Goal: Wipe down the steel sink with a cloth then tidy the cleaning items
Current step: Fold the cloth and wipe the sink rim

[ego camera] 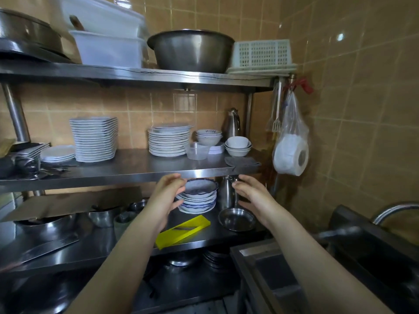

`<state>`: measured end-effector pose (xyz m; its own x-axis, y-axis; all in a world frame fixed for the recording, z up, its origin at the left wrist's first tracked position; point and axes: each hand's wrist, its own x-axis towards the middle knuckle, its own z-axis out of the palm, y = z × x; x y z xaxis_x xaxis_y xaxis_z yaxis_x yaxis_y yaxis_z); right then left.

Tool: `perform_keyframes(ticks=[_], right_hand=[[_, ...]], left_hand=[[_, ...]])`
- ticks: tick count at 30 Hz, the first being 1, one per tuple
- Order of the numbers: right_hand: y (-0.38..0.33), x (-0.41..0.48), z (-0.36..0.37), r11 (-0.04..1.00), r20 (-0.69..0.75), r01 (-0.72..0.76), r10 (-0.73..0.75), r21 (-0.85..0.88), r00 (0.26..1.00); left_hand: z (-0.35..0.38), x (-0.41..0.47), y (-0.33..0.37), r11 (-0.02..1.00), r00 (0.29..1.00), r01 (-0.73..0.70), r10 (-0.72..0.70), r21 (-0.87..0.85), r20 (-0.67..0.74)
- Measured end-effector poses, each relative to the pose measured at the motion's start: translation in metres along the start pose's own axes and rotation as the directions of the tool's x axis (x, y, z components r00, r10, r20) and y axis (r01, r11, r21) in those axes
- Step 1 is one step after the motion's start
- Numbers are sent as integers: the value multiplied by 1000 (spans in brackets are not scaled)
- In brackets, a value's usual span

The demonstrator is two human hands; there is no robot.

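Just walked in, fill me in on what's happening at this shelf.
A person stands at a steel shelf rack, both hands raised and empty in front of the middle shelf's edge. The left hand is beside a stack of blue-rimmed plates on the shelf below; the right hand hovers open near a steel jug. A folded grey cloth lies on the middle shelf just above the hands. The steel sink sits at lower right, with nobody touching it.
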<state>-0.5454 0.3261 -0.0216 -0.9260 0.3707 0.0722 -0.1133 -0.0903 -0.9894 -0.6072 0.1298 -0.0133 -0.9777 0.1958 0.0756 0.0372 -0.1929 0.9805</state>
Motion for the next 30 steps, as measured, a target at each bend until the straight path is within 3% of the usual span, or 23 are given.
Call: perform_keyframes(ticks=[17,30], right_hand=[[41,198,45,989,-263,-87,52,-123,963],[42,306,-2,982,-383,-105,37,-159,923]], left_hand=[[-16,248,-31,997,973,18,-36,79,228],[39,356,-65,994,927,52,-83,93,365]])
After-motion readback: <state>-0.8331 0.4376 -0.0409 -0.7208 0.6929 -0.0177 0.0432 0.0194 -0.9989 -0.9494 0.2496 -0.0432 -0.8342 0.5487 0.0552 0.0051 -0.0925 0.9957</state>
